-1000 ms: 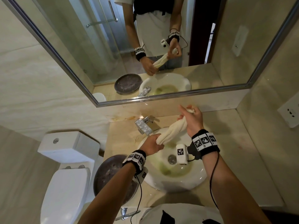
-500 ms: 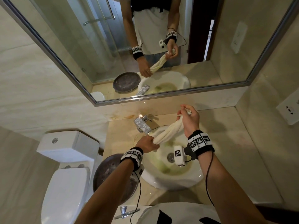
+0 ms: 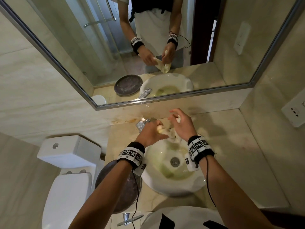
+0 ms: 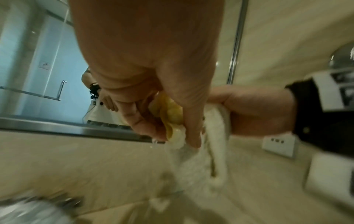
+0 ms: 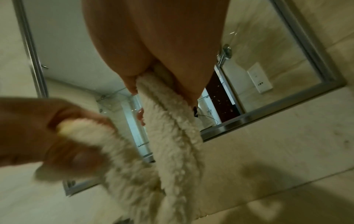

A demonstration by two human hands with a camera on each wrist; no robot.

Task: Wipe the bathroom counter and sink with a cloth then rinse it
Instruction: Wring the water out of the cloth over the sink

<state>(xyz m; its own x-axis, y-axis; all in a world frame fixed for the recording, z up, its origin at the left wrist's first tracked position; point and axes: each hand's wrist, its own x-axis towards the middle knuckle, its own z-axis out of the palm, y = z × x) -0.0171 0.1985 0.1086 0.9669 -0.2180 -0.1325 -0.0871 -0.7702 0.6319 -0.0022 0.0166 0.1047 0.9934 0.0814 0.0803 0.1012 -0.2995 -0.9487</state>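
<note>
A fluffy cream cloth (image 3: pixel 171 135) (image 5: pixel 172 136) (image 4: pixel 216 136) hangs slack between my two hands, above the far rim of the white sink (image 3: pixel 165 184). My left hand (image 3: pixel 152 132) (image 4: pixel 168 121) pinches one end, with a yellow patch showing between thumb and fingers. My right hand (image 3: pixel 179 123) (image 5: pixel 151 84) pinches the other end, and some of its fingers stick out loosely. The beige counter (image 3: pixel 239 162) surrounds the sink. The chrome faucet (image 3: pixel 142 125) sits just left of my left hand, partly hidden by it.
A dark round plate (image 3: pixel 125 187) lies on the counter left of the sink, under my left forearm. A white toilet (image 3: pixel 66 171) stands further left. The mirror (image 3: pixel 148 47) runs along the back wall, and a wall socket (image 3: pixel 295 111) is on the right.
The cloth was stretched and twisted tight between my hands, the right hand higher. Now the hands have come together and the cloth hangs slack and bunched between them.
</note>
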